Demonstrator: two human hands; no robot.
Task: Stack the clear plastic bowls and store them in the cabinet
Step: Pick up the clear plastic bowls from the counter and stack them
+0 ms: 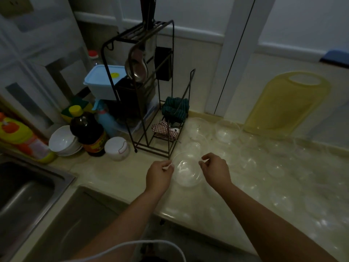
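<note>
Left hand (160,172) and right hand (215,168) each pinch opposite rim edges of one clear bowl (187,170) just above the counter (117,178) — thin rim may flex and slip; many loose bowls (226,131) crowd right, easy to knock

One head-worn wide-angle view looks forward and down, close over the counter (117,178), toward its back wall corner.
</note>
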